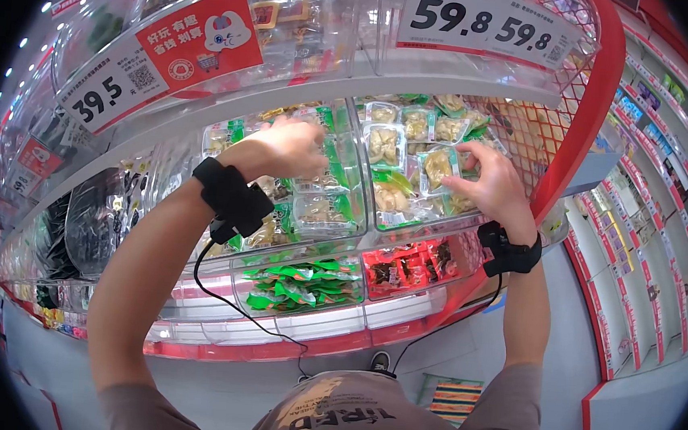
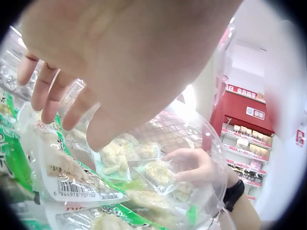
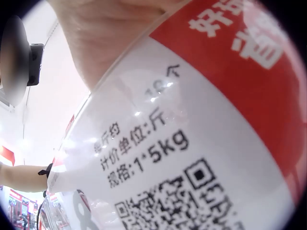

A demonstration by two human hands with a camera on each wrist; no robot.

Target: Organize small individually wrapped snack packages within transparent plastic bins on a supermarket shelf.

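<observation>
In the head view my left hand [image 1: 289, 148] hovers over the left bin of clear packets [image 1: 322, 212] with green edges. The left wrist view shows its fingers [image 2: 57, 96] extended and apart, with nothing between them; a packet with a barcode [image 2: 79, 184] lies below. My right hand [image 1: 492, 180] is over the bin to the right, thumb and forefinger at the edge of a small clear packet [image 1: 437, 167] of pale yellowish food. That packet [image 2: 156, 173] stands tilted among similar ones. Only part of the right hand [image 3: 110, 38] shows behind a price card in the right wrist view.
A clear divider [image 1: 361, 168] separates the bins. Above them runs a shelf with price cards [image 1: 482, 24], and a red-framed mesh [image 1: 540, 141] closes the right side. Lower trays hold green packets [image 1: 306, 283] and red packets [image 1: 408, 267]. Shelving [image 1: 644, 198] stands across the aisle.
</observation>
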